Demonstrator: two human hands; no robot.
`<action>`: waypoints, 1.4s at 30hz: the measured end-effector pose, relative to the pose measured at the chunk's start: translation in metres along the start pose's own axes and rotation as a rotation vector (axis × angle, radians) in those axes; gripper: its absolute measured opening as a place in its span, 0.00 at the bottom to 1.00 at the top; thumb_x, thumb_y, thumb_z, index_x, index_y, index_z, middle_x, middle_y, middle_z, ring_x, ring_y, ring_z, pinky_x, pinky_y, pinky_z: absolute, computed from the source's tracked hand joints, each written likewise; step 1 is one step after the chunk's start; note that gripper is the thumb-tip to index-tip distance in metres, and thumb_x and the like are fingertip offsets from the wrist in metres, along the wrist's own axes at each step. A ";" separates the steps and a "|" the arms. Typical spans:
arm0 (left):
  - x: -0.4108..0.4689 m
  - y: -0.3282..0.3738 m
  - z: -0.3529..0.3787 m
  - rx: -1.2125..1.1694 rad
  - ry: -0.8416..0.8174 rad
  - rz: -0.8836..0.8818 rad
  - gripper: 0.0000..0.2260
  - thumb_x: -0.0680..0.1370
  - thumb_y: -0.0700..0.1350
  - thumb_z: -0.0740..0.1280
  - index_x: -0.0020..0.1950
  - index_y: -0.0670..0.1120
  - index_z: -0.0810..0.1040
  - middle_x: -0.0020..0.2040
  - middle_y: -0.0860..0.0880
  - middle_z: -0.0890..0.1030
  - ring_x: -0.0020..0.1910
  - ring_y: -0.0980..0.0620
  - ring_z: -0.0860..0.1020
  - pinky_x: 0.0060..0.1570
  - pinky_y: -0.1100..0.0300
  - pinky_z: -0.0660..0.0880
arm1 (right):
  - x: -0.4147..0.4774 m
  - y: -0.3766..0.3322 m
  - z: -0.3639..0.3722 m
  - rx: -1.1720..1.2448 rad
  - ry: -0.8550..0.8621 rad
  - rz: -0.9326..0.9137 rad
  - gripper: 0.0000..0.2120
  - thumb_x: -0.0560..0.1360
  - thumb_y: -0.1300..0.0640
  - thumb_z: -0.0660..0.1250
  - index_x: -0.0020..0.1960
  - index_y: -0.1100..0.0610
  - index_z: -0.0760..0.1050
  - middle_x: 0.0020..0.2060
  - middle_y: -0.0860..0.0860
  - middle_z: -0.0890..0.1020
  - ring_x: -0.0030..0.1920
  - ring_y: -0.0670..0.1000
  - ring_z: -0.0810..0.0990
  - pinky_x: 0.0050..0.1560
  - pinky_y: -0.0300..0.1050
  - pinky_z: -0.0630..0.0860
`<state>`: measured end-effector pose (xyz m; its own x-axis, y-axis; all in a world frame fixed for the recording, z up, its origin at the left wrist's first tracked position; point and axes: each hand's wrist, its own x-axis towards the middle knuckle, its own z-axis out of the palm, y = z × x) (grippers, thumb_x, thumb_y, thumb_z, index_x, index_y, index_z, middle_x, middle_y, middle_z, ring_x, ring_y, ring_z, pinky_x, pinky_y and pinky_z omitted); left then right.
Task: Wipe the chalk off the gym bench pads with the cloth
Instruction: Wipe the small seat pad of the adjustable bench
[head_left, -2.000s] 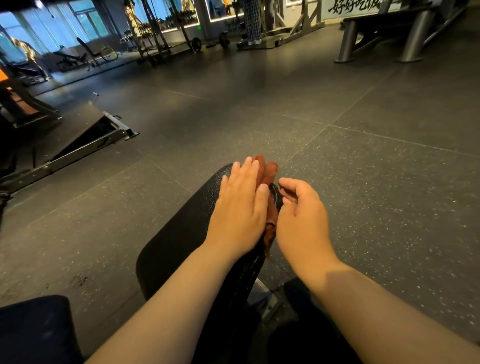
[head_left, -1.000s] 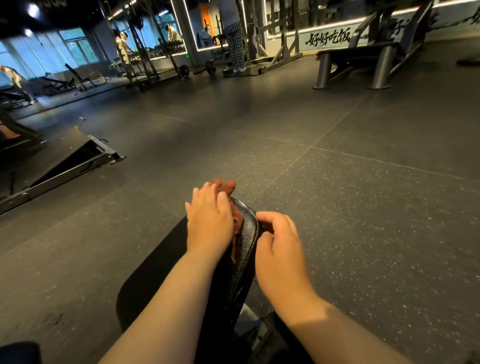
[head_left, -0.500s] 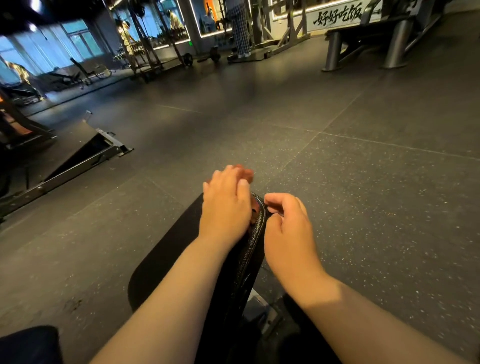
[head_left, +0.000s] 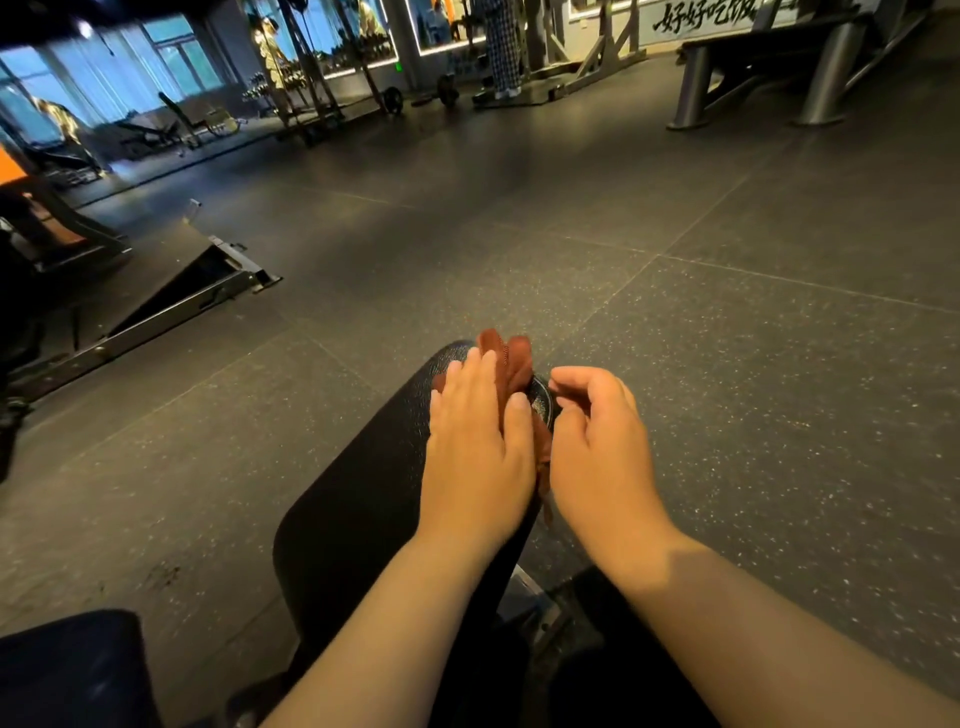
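Your left hand (head_left: 475, 447) lies palm down, fingers straight and close together, pressing flat. Your right hand (head_left: 602, 447) sits just beside it, fingers curled in toward the thumb; whether they pinch anything is unclear. Both bare forearms (head_left: 405, 623) reach forward, nearly parallel.

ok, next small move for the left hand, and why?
Probably draw the left hand and cloth back along the pad: the hand lies flat on the cloth at the pad's far right corner, with most of the pad nearer and uncovered.
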<state>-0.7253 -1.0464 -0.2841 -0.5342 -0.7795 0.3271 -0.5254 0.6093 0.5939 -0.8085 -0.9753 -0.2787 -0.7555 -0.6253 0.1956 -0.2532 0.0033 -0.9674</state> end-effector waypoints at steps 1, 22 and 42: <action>-0.001 -0.008 -0.004 0.016 -0.012 0.002 0.24 0.85 0.53 0.50 0.81 0.55 0.55 0.81 0.57 0.55 0.79 0.63 0.45 0.79 0.54 0.41 | 0.000 0.000 0.001 -0.021 -0.008 -0.010 0.17 0.79 0.67 0.55 0.57 0.46 0.72 0.53 0.39 0.72 0.60 0.44 0.73 0.61 0.37 0.69; -0.087 -0.022 -0.012 0.009 0.072 -0.365 0.25 0.85 0.54 0.48 0.82 0.53 0.47 0.82 0.56 0.48 0.78 0.60 0.40 0.79 0.50 0.40 | -0.015 0.005 0.008 -0.396 -0.360 -0.505 0.22 0.74 0.68 0.55 0.65 0.59 0.76 0.63 0.54 0.78 0.66 0.54 0.73 0.75 0.49 0.62; -0.171 -0.077 -0.022 -0.193 0.354 -0.812 0.25 0.86 0.52 0.49 0.82 0.50 0.50 0.82 0.47 0.53 0.81 0.47 0.49 0.78 0.42 0.50 | -0.057 0.003 0.030 -0.717 -0.718 -0.630 0.22 0.80 0.64 0.59 0.73 0.55 0.70 0.70 0.51 0.74 0.77 0.49 0.62 0.77 0.42 0.40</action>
<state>-0.5791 -0.9629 -0.3697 0.2039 -0.9773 -0.0580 -0.5145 -0.1574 0.8429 -0.7482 -0.9628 -0.2974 0.0752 -0.9658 0.2480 -0.9101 -0.1682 -0.3788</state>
